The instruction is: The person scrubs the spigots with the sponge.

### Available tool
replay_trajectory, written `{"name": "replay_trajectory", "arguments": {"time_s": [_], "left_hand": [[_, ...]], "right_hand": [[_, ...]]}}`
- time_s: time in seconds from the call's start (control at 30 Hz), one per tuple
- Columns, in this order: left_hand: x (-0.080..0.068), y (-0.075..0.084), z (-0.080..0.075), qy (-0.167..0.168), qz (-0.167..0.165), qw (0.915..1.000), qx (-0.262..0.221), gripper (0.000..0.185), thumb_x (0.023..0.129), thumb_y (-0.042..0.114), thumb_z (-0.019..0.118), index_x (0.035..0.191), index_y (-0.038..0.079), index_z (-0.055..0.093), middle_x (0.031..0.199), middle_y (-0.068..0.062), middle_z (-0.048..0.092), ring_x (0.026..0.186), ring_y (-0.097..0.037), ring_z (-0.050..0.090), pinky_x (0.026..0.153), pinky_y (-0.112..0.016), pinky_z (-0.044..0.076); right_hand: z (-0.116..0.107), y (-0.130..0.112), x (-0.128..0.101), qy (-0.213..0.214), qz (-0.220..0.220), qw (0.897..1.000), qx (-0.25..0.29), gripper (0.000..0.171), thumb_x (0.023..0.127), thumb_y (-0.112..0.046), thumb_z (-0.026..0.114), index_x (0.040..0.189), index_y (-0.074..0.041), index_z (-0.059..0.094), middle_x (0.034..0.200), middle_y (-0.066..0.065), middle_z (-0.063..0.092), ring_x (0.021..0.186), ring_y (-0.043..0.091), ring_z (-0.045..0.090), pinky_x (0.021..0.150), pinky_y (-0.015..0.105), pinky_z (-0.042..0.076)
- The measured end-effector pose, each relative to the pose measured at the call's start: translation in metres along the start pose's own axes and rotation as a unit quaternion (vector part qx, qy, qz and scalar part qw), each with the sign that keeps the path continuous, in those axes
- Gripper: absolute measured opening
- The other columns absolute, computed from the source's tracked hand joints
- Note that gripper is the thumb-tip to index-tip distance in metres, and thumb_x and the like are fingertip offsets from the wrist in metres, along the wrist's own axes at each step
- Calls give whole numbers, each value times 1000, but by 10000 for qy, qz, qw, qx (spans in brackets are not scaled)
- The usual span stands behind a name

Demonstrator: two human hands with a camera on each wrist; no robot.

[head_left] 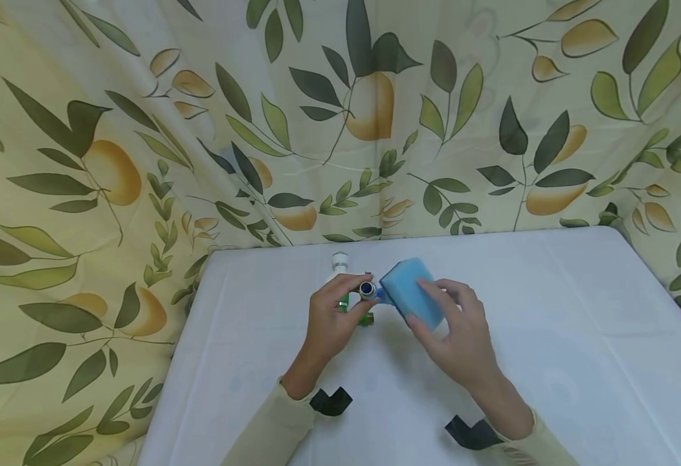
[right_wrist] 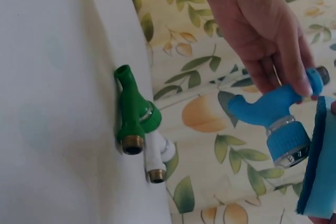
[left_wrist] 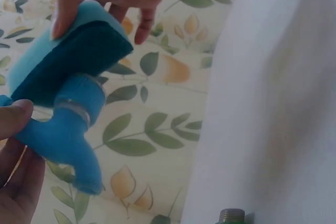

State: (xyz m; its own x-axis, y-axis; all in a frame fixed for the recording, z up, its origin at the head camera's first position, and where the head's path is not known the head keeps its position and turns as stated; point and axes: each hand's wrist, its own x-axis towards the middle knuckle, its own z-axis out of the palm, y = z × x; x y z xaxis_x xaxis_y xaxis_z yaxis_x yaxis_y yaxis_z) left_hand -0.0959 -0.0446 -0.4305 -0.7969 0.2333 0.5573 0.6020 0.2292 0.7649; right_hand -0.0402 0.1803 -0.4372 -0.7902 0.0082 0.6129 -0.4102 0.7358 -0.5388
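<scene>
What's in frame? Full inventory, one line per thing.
blue tap: 1, blue with a metal ring, held up off the table in the left hand
sponge: 1, light blue with a darker face, against the blue tap's round end
green tap: 1, green with a brass end, lying on the table
white tap: 1, white with a brass end, lying beside the green tap
table: 1, covered in white cloth
backdrop cloth: 1, cream with leaf and fruit print, behind and around the table
left hand: 1, fingers grip the blue tap
right hand: 1, holds the sponge
</scene>
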Motion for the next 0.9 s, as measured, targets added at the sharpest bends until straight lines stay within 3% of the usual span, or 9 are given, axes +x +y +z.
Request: {"name": "replay_trajectory", "arguments": {"time_s": [0.1,0.37,0.63,0.9], "left_hand": [[1,2,1,27,-12,10000,-93,36,87,10,82,121,5,72,114,-8,74,103,-17,72,91,-29,60],[0,4,2,283,-238,9985,-403,30,85,4,82,113,3,72,109,-11,75,96,-22,75,86,-34,62],[1,5,1,422,-505,9951,-734,30,86,5,81,113,3,71,107,-11,74,94,-23,74,87,-34,62],[-4,0,-9,498,-1143,9901,-644,33,87,11,82,116,2,69,107,-12,73,93,-19,72,84,-29,62]], "right_hand": [[3,1,0,-13,-122,9999,-18,61,79,-27,81,137,-16,64,124,21,59,102,37,59,78,62,53],[8,10,-3,-97,733,9972,87,58,84,-20,80,139,-13,62,123,22,57,108,41,59,81,66,53],[9,10,-7,-127,172,9998,10,64,78,-21,83,138,-13,62,126,21,58,108,40,58,79,64,53],[6,25,-9,-45,998,9947,-252,56,85,-24,79,137,-12,63,122,24,56,104,44,59,81,65,48]]}}
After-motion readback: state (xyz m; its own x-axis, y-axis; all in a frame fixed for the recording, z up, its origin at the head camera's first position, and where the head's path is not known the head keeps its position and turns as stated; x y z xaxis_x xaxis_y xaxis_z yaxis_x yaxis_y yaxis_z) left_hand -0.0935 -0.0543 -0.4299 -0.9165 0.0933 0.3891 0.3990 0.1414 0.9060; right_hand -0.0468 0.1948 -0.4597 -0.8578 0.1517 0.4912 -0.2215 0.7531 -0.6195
